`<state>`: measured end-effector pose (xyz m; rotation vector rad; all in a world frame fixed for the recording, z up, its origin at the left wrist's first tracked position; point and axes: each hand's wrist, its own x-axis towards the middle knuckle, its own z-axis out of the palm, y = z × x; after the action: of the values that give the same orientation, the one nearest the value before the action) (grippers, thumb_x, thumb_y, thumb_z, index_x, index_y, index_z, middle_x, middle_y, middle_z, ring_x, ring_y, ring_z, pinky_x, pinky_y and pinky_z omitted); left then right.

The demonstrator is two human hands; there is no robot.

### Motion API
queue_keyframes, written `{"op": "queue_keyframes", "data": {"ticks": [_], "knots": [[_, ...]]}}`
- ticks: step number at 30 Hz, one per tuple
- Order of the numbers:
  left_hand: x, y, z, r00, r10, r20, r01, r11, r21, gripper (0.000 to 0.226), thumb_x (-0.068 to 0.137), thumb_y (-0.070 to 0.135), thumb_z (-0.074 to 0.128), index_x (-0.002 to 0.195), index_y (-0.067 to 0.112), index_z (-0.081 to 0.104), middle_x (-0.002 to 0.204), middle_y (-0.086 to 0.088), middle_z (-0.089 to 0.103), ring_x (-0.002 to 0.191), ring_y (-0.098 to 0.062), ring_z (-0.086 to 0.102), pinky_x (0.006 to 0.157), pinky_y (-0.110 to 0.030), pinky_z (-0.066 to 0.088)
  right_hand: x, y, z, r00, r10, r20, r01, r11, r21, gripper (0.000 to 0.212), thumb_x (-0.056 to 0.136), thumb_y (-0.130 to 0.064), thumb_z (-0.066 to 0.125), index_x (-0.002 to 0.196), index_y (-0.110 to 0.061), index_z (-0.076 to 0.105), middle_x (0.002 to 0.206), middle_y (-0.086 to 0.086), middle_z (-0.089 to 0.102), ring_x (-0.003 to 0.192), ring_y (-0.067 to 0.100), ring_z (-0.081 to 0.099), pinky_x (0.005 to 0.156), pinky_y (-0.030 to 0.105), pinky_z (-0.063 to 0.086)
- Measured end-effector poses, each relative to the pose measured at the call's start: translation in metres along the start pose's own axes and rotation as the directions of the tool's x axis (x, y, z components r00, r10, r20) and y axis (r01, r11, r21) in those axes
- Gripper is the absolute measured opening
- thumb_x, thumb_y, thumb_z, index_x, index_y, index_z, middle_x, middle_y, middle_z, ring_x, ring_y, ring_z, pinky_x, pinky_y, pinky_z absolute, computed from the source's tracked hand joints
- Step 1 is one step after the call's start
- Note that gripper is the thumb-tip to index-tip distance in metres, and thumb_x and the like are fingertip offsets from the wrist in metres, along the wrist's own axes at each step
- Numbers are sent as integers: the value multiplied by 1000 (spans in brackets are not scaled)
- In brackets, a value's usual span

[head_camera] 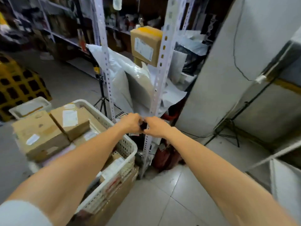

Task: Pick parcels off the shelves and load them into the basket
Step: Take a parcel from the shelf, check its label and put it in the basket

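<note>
Both hands reaching fwd: left hand [132,122] and right hand [155,128] curling shut together round a small dark item [143,126], ID unclear. Basket [128,144] already holding several boxes [40,134]. Parcels [145,44] are still sitting on shelf; picking unfinished.

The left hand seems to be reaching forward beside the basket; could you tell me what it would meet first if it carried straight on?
Probably the white mailer bags on the metal rack, just beyond the left hand. Depth is hard to judge, and the small dark object pinched between both hands sits slightly to its right.
</note>
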<state>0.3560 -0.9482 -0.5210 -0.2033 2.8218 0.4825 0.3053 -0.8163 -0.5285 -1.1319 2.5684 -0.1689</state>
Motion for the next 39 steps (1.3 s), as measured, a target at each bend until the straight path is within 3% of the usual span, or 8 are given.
{"op": "queue_keyframes", "data": {"ticks": [4,8,12,18,23,29,35,39], "knots": [[19,105,21,977,201,73,-205,977,56,34,75,28,72,103,9,66,96,-10,68,87,-27,63,73,-39,54,-84,81,-13,979,193,-70,-191,981,38,33,88,-27,61,109,-3,54,101,16,62,90,32,59,67,38,44],[28,216,38,925,368,97,-378,916,137,44,71,34,76,109,18,62,105,-4,66,93,-26,63,75,-37,53,-176,155,-22,899,402,-171,-392,915,93,44,88,-31,63,120,-2,53,111,17,62,99,33,58,78,40,49],[30,332,61,852,507,132,-523,833,179,52,71,34,77,119,22,60,115,-4,63,105,-26,60,84,-35,51,-274,218,-18,777,585,-232,-560,811,167,42,87,-31,64,118,-6,54,115,16,61,106,35,58,85,43,50],[17,484,102,691,699,183,-723,663,196,52,69,36,78,116,21,61,113,-4,64,102,-26,61,84,-35,52,-414,290,-12,507,838,-202,-820,542,187,52,88,-40,65,127,-9,50,129,13,56,117,32,53,93,43,48],[25,569,124,548,797,253,-836,511,202,54,71,38,77,119,21,60,115,-6,63,101,-28,62,85,-37,52,-495,327,-5,318,940,-121,-907,339,250,53,90,-40,63,129,-7,49,132,14,54,118,32,53,95,45,47],[57,648,136,397,851,344,-917,350,192,55,76,35,76,124,19,57,114,-5,62,101,-25,60,75,-32,47,-529,367,-8,128,988,-82,-926,148,347,39,87,-42,65,107,-12,51,109,9,58,91,23,57,78,38,52],[93,718,133,196,896,399,-974,131,185,51,75,36,76,121,21,59,111,-3,65,98,-23,61,72,-31,48,-529,402,-30,-70,997,-23,-881,-51,470,38,90,-37,64,115,-10,54,114,8,57,99,23,57,87,38,52],[120,759,129,85,899,430,-984,8,178,54,74,39,77,122,20,59,106,-4,66,91,-21,62,71,-30,51,-525,423,-47,-220,975,5,-811,-186,555,39,90,-32,64,120,-8,54,119,9,56,101,22,55,80,30,45]]}}
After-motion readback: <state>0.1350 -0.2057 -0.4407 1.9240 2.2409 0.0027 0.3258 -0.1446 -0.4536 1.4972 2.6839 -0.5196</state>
